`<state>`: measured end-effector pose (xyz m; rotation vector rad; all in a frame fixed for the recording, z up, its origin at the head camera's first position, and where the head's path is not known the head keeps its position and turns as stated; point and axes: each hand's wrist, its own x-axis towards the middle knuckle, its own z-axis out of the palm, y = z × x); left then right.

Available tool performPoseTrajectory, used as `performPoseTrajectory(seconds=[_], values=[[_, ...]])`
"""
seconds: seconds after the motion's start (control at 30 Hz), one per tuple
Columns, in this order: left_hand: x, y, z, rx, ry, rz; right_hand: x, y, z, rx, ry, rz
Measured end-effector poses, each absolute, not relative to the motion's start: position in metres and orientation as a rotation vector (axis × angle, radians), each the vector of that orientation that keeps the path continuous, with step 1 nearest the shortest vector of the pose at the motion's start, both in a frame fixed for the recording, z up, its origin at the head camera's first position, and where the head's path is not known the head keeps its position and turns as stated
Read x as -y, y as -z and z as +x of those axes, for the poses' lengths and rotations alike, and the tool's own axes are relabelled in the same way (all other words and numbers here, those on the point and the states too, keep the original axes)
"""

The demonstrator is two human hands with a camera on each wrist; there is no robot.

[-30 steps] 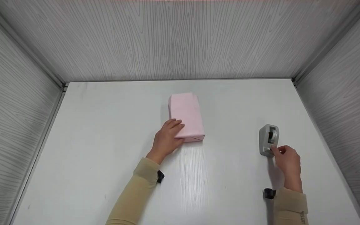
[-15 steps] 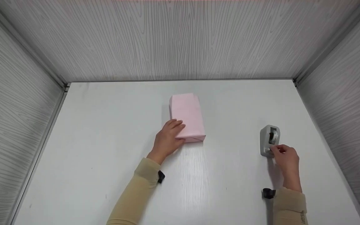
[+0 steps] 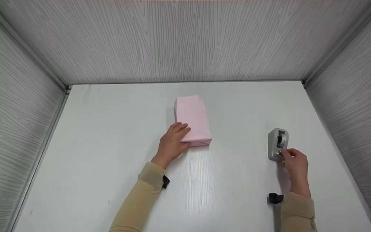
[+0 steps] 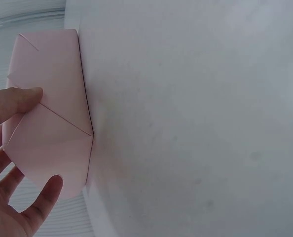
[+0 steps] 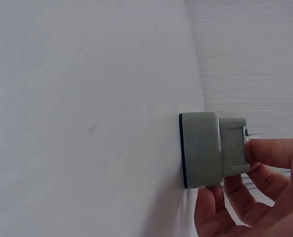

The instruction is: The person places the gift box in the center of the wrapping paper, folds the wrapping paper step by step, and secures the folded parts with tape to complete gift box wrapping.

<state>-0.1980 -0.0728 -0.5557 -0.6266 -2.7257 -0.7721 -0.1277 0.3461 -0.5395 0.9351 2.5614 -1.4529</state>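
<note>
A box wrapped in pale pink paper [image 3: 193, 117] lies on the white table. My left hand [image 3: 172, 141] holds it at the near left corner, fingers over the top and thumb against the folded end flaps [image 4: 62, 118]. To the right stands a grey tape dispenser [image 3: 273, 145] with a roll of clear tape in it. At the dispenser's toothed cutter [image 5: 244, 145], my right hand [image 3: 296, 164] pinches the tape's end between thumb and forefinger. Only a sliver of that tape shows beside the thumb. Below, the other right fingers are bent near the dispenser's side.
Grey wood-grain panels [image 3: 185, 42] close off the back and both sides of the white table [image 3: 108, 129]. A black wrist camera mount [image 3: 275, 198] juts from the right sleeve, and another [image 3: 166, 181] sits on the left cuff.
The right hand has shifted very slightly at the cutter, its wrist turning a little to the left. The left hand, the box and the dispenser stay in place.
</note>
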Motion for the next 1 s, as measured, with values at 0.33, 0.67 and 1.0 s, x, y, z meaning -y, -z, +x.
performPoseTrajectory(seconds=[0.33,0.67,1.0], values=[[0.0729,0.5574,-0.1987,2.725,0.763,-0.625,-0.3417,0.5351,-0.1290,-2.500,1.440,1.008],[0.0741,0.5568,-0.1990,2.696,0.784,-0.633,-0.3400,0.5303,-0.1298,-2.502,1.482,1.003],[0.0733,0.5572,-0.1990,2.680,0.780,-0.649,-0.3400,0.5332,-0.1260,-2.381,1.555,1.041]])
